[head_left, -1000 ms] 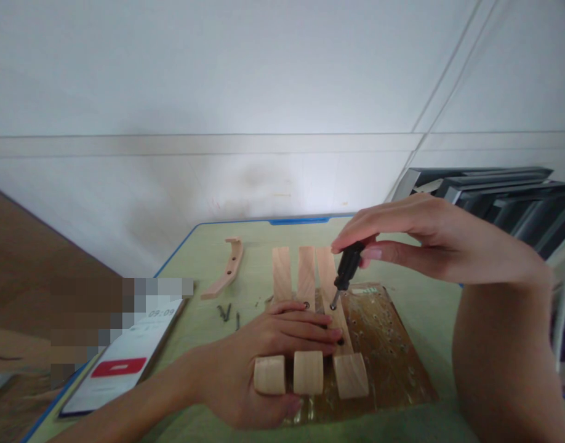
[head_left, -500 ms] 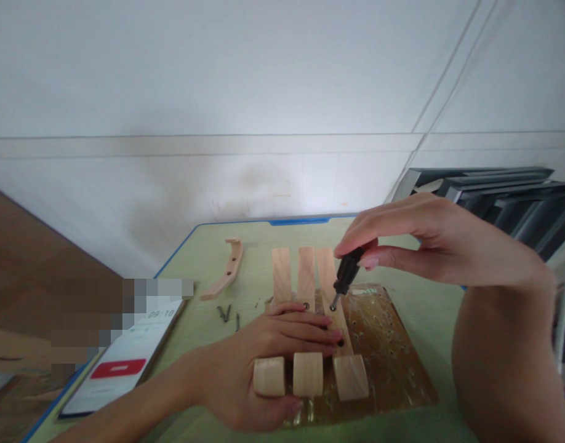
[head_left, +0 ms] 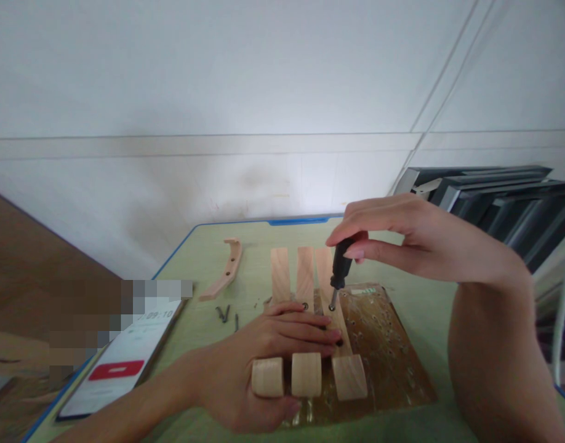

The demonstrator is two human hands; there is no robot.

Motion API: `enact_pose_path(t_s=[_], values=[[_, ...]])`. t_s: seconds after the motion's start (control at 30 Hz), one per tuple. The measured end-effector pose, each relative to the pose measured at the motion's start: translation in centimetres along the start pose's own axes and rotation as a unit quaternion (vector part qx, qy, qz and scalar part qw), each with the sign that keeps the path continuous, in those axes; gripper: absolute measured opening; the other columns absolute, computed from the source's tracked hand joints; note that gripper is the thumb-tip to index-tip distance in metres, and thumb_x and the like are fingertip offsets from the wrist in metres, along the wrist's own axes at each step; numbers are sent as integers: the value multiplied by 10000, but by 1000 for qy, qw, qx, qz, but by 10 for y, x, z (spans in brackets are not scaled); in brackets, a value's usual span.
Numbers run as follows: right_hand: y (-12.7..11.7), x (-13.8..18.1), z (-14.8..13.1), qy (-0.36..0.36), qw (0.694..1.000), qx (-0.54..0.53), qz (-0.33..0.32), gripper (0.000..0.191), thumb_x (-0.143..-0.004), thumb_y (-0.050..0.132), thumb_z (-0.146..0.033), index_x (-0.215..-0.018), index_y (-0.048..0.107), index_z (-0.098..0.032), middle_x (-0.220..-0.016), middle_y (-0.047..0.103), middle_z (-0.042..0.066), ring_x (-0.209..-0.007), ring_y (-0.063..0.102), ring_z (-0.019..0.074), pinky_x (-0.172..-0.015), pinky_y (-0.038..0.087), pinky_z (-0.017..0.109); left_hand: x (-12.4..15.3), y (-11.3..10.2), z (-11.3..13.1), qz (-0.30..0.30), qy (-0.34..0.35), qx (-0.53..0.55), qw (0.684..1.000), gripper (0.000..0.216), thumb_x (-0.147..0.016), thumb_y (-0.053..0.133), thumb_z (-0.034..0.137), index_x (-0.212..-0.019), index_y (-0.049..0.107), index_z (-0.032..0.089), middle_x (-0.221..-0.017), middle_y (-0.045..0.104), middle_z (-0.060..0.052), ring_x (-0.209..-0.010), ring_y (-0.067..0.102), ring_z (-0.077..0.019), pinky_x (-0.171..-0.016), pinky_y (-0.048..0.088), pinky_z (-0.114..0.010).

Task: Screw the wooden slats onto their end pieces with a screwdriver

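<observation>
My right hand (head_left: 393, 237) pinches the black handle of a small screwdriver (head_left: 341, 264) from above. Its metal tip meets a screw (head_left: 332, 308) in the rightmost of three curved wooden hooks (head_left: 325, 274). The middle wooden hook (head_left: 305, 271) and the left wooden hook (head_left: 280, 274) lie beside it, their upturned ends toward me. Across all three rests my left hand (head_left: 268, 351), fingers stretched over the wood and thumb round the near side, holding them down. Below the screwdriver tip, a dark hole shows by my fingertips. My left hand covers the middle of the hooks.
Under the hooks lies a brown, pitted board (head_left: 384, 344) on a pale green table (head_left: 430, 344). A separate wooden hook (head_left: 231, 266) and several loose screws (head_left: 223, 314) lie to the left. A phone (head_left: 111, 366) is at the left edge. Dark panels (head_left: 504, 197) stand behind, right.
My right hand has shifted slightly left, and the screwdriver now stands more upright with its tip still at the same screw. My left hand and the hooks stay in place.
</observation>
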State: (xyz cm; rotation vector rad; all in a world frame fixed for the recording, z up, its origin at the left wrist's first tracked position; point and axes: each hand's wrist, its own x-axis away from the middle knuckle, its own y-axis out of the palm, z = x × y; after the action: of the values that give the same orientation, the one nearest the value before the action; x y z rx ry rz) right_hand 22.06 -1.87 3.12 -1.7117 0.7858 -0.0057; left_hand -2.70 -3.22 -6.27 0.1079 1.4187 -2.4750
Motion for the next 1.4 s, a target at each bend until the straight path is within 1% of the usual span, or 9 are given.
enact_pose_path(t_s=[0.1,0.23,0.3,0.4,0.47,0.6,0.87,1.1,1.4], values=[[1,-1,2,0,1000,-2,6,213,-883,482,-221,-955,620,-76,-831,630,43,-730,541,75,-664,398,203,0,1,-1,2,-2,6,1000,599,-740,559,307,-1299,359,231,-1328,506,-24,-1257,431,-198,-1111,226,-356],[-1,-1,2,16,1000,-14,2,174,-864,511,-226,-924,615,-100,-832,632,37,-739,549,88,-656,396,206,1,2,-2,8,-1,19,1000,561,-773,496,357,-1303,369,224,-1339,492,-12,-1243,445,-233,-1109,223,-385],[-1,-1,2,18,999,-32,-3,129,-846,535,-198,-893,614,-107,-817,630,31,-730,555,85,-645,395,196,1,2,-3,8,4,19,1000,584,-757,524,342,-1307,363,226,-1334,498,-22,-1247,441,-229,-1112,218,-380],[-1,-1,1,-1,998,-60,-3,82,-820,569,-166,-861,610,-108,-798,626,20,-712,558,73,-630,394,179,1,2,-4,6,11,15,1000,637,-716,578,284,-1309,350,231,-1320,514,-36,-1256,432,-208,-1115,214,-359],[-1,-1,2,-9,997,-76,-4,71,-807,587,-162,-849,606,-108,-790,624,15,-705,559,69,-623,397,171,0,2,-4,4,11,15,1000,637,-714,578,271,-1308,350,231,-1321,512,-34,-1256,432,-206,-1113,213,-354],[0,-2,3,4,996,-89,-13,69,-802,595,-176,-833,593,-114,-786,617,12,-702,552,70,-622,397,168,0,2,-4,10,11,15,1000,625,-719,574,272,-1302,352,233,-1325,507,-27,-1256,430,-199,-1114,199,-347],[1,-2,3,-13,999,-35,-2,125,-800,603,-221,-773,539,-118,-731,565,-1,-660,492,60,-603,363,172,0,1,-2,6,10,13,1000,632,-714,584,262,-1302,355,221,-1321,513,-40,-1252,436,-203,-1106,218,-341],[4,-2,7,-3,1000,24,11,181,-827,570,-250,-714,489,-133,-674,482,-23,-616,405,59,-571,297,196,0,1,-2,6,5,24,1000,617,-740,566,303,-1314,345,248,-1333,500,-28,-1255,432,-208,-1107,207,-349],[5,-4,7,17,998,52,8,242,-865,512,-311,-701,476,-137,-661,451,-22,-606,376,67,-568,260,218,0,1,-2,2,1,26,1000,620,-738,564,294,-1315,338,261,-1341,490,-16,-1256,431,-203,-1107,212,-340]])
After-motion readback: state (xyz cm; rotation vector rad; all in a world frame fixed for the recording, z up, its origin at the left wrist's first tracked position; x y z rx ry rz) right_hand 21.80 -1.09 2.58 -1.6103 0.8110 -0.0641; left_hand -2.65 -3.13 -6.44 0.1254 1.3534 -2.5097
